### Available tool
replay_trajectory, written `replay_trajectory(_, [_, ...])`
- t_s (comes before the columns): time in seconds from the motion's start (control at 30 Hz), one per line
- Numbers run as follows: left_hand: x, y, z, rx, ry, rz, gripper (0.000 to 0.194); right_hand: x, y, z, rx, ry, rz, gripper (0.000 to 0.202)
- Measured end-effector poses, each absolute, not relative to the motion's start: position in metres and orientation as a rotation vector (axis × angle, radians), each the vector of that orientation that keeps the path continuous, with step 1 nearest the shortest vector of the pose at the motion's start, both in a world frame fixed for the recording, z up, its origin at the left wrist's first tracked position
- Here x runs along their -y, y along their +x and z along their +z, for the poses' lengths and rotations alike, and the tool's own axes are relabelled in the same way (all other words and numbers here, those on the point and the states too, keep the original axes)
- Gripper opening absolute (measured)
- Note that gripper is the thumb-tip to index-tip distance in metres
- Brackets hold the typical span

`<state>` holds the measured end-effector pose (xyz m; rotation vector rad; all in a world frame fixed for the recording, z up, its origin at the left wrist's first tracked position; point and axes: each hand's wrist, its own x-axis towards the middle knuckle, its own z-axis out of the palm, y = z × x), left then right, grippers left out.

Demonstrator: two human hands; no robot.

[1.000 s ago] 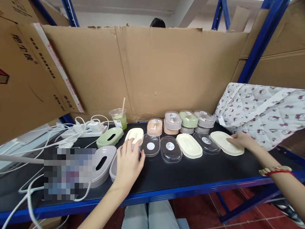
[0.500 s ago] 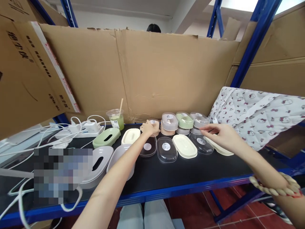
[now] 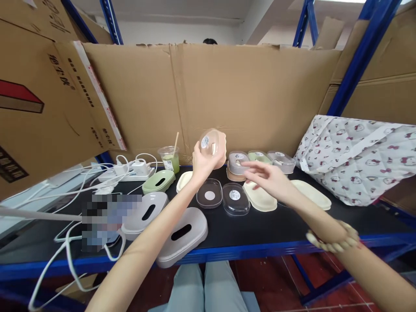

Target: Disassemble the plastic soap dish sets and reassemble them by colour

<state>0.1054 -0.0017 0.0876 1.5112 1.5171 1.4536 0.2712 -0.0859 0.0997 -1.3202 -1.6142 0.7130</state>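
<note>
Pink box (image 3: 215, 146) with a clear lid sits lifted at frame centre, left hand (image 3: 203, 161) fingers clamped round its lower rim. It looks light, rigid, smooth, best gripped by the long edges. Right hand (image 3: 267, 178) fingers spread, empty, above the surface (image 3: 260, 225).

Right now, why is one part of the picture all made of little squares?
In the head view, a mosaic patch has been put over something lying on the shelf; the blue posts bend from the wide lens; the left hand and pink box look sharp.
</note>
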Motion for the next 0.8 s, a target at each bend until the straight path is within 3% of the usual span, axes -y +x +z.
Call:
replay_trajectory(0.23, [-0.019,0.115,0.089,-1.648,1.346,1.440,0.092,0.084,0.205,0.070,2.016,-1.396,0.238,0.056])
replay_trajectory(0.37, [-0.023,0.112,0.102,-1.598,1.348,1.490,0.095,0.117,0.195,0.032,2.604,-1.064,0.338,0.046])
replay_trajectory(0.6, [0.003,0.102,0.120,-1.340,1.460,1.701,0.102,0.096,0.159,-0.008,2.500,-1.228,0.064,0.033])
replay_trajectory(0.8, [0.046,0.086,0.106,-1.177,1.445,1.737,0.090,0.070,0.158,0.007,2.364,-1.221,0.400,0.044])
